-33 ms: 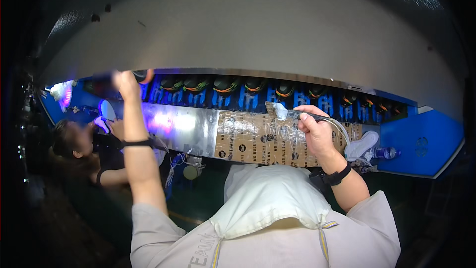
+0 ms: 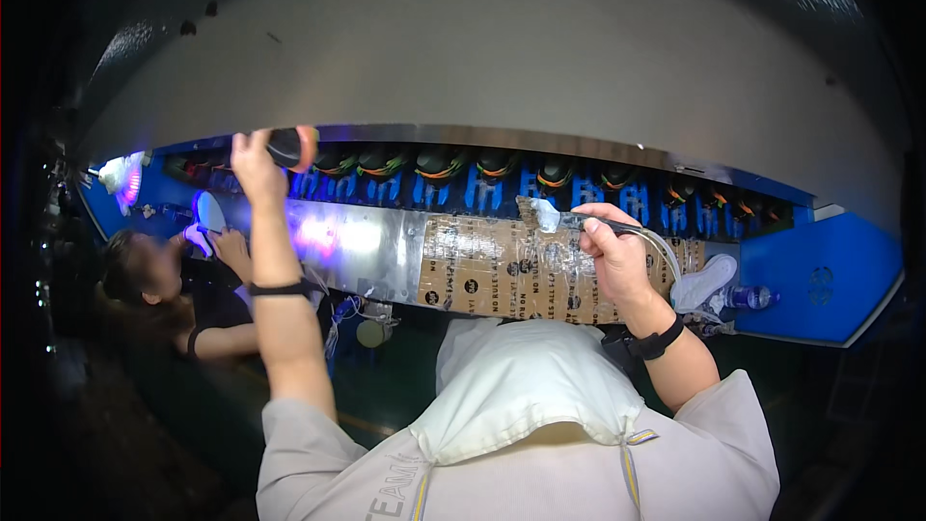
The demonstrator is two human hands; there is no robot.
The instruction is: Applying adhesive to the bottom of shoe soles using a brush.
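Observation:
My left hand is raised under the grey panel's lower edge, fingers closed on a dark shoe with an orange rim. Part of that shoe is hidden behind my fingers. Over the cardboard-covered bench, my right hand grips a brush by its dark handle. Light blue wrapping covers the brush near its brownish bristles, which point left. From the handle a clear tube curves back past my wrist. Brush and shoe are well apart.
Beyond the bench, blue racks carry a row of dark shoes. A grey panel overhangs them. On the right are a white shoe, a plastic bottle and a blue side panel. A co-worker holds a sole at left.
My left hand has shifted slightly right, bringing more of the dark shoe into sight from the panel's edge. My right hand and the brush look unmoved.

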